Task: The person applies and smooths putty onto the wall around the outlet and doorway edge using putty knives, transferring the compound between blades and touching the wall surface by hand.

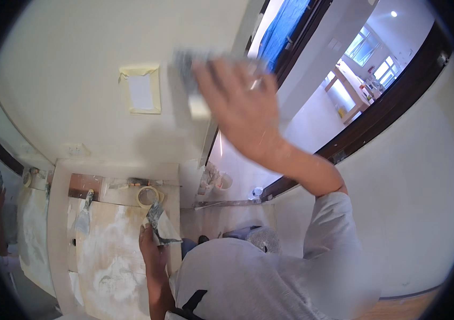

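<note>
My right hand (237, 106) is raised against the pale wall (77, 48), smeared by motion. Its fingers lie over a flat grey thing (184, 66) with a whitish lower edge; blur hides its exact kind. Low on the left, my left hand (151, 242) is closed on a flat, angular piece (164, 226), white with dark grey mottled edges. That piece is above a worn board (125, 234) smeared with white. A putty knife (84, 213) lies on the board's left side. Left of my right hand, masking tape (153, 80) frames a white rectangular plate (140, 92) on the wall.
A tape roll (148, 197) lies at the board's far edge. Sockets (75, 149) sit low on the wall, and a mirror (11, 213) stands at far left. A dark-framed doorway (376, 128) opens at right. Tubs (221, 181) and a grey-blue object (248, 234) are on the floor.
</note>
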Motion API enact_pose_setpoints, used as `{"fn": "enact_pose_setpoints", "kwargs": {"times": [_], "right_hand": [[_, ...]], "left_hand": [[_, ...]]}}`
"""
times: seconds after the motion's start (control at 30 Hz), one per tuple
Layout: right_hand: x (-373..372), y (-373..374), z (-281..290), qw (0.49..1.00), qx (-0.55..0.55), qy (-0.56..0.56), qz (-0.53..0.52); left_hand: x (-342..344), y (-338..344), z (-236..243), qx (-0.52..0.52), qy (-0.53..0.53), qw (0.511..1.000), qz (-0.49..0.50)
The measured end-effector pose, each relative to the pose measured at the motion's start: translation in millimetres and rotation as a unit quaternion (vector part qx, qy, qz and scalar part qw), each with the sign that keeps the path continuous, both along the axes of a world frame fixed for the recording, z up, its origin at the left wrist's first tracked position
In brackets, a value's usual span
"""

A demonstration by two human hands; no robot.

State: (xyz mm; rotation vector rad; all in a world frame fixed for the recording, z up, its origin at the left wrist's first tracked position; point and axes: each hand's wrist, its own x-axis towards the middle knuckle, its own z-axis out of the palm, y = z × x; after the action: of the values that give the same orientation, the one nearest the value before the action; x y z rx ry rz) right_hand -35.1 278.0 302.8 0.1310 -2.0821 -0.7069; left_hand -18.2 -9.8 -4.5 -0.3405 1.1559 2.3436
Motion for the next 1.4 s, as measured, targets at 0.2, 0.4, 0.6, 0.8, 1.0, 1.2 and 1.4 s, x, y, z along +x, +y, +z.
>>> {"fn": "enact_pose_setpoints", "kwargs": {"times": [0.2,0.4,0.6,0.8,1.0,1.2,1.4], "right_hand": [[-49.0,30.7,12.6,0.993,0.029,0.111,0.022],[-45.0,28.2,-89.5,0.997,0.061,-0.041,-0.020],[-31.9,42.3,-207.3,0.981,0.135,-0.136,-0.040],[-1.9,7.7,-238.2,0.976,-0.061,-0.210,0.017],[54.9,-21.8,-221.3,0.743,-0.551,-0.248,0.286],[95.6,-50.2,-219.2,0.717,-0.492,-0.225,0.440],[101.7,0.7,-254.4,0.777,-0.446,-0.316,0.312]], "left_hand": [[-2.2,13.4,8.1,0.021,-0.030,0.999,-0.016],[1.5,10.9,16.0,-0.011,-0.047,0.999,0.008],[-2.5,4.9,-0.2,0.009,-0.027,1.000,-0.003],[-0.5,0.2,3.4,0.018,0.004,0.999,-0.033],[-2.7,34.0,25.5,-0.001,0.040,0.999,0.021],[-5.4,76.5,17.3,0.042,0.045,0.997,0.037],[-0.2,74.7,43.1,-0.022,0.037,0.999,0.030]]}}
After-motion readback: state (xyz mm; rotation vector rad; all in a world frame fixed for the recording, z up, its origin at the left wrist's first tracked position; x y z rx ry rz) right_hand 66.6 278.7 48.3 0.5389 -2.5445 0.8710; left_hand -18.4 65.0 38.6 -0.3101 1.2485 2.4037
